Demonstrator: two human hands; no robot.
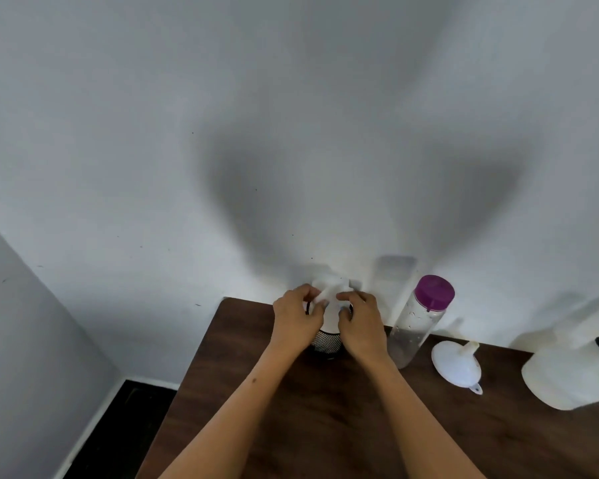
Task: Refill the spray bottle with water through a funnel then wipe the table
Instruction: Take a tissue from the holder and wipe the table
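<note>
At the far edge of the table [291, 426], against the wall, both hands meet over a black mesh holder [325, 344]. The left hand [296, 319] and right hand [360, 323] sit close together, each pinching a white tissue [329, 299] that stands up out of the holder. To the right stands a clear water bottle [417, 326] with its purple cap [434, 292] on, then a white funnel [457, 366] lying mouth down, and at the far right edge the white spray bottle [564, 378], partly cut off. None of these 3 looks touched, so this seems to be fetching a wipe, with the refill not yet done. Next, I judge, the tissue must come free cleanly, with 1 hand steadying the light holder so it does not tip.
</note>
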